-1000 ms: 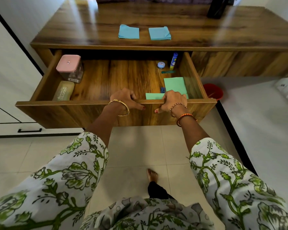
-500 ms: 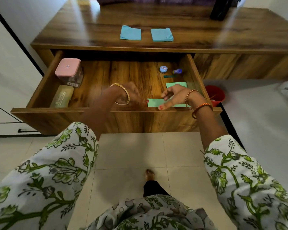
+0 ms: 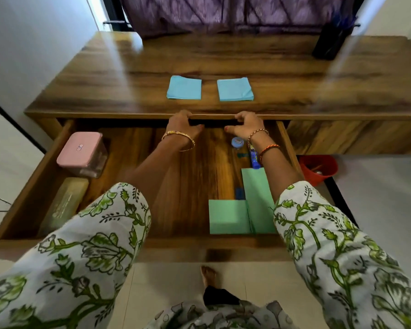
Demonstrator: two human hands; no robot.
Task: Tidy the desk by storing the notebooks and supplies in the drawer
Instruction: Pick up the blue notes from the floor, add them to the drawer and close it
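Wood edge of the bench (image 3: 294,115) is gripped by both hands: left hand (image 3: 183,125) has fingers (image 3: 179,114) curled over the front lip, thumb underneath; right hand (image 3: 246,125) does the same just beside it, fingers (image 3: 243,115) hooked over the lip. Both hold the bench edge, nothing else. Bangle on the left wrist, bead and thread bands on the right. Arms reach across the open drawer (image 3: 29,193), floral sleeves near camera.

On the bench top, two blue pads lie side by side just behind the hands: left pad (image 3: 184,87), right pad (image 3: 235,89), a small gap between them. Dark holder (image 3: 330,41) stands at far right of the bench.

In the drawer: pink-lidded box (image 3: 81,153) at left rear, tan case (image 3: 64,205) in front of it, small round blue tub (image 3: 237,142) and a blue tube (image 3: 255,159) by the right forearm, two green notebooks (image 3: 229,217) at front right, one partly under the sleeve. Red bin (image 3: 318,168) on the floor to the right. Frame is motion-blurred.
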